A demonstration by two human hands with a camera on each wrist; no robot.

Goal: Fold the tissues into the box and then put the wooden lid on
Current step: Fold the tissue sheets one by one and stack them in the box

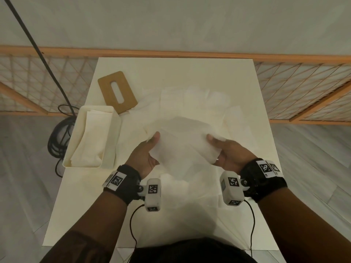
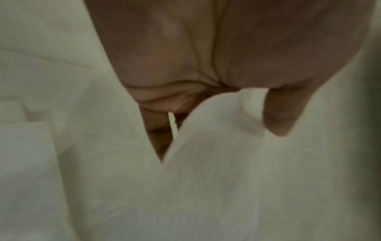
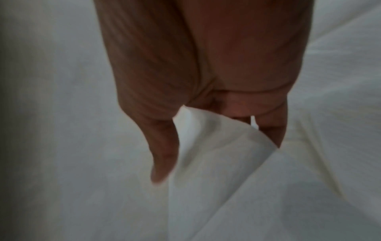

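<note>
Two hands hold one white tissue (image 1: 182, 143) up over the middle of the table (image 1: 252, 168). The left hand (image 1: 145, 156) pinches the tissue's left edge, with the thumb on top and the fingers under it. The right hand (image 1: 228, 154) pinches the right edge the same way. In the left wrist view the left hand (image 2: 216, 57) has its thumb pressed on the tissue (image 2: 216, 171). In the right wrist view the right hand (image 3: 206, 65) grips a fold of the tissue (image 3: 226, 163).

More tissues (image 1: 199, 99) lie spread flat on the far part of the table. The box (image 1: 112, 147) sits at the left edge of the table, open, with folded tissues inside. The wooden lid (image 1: 117, 92) lies flat on the table just past the box, on the far left. It has a long slot in the middle.
</note>
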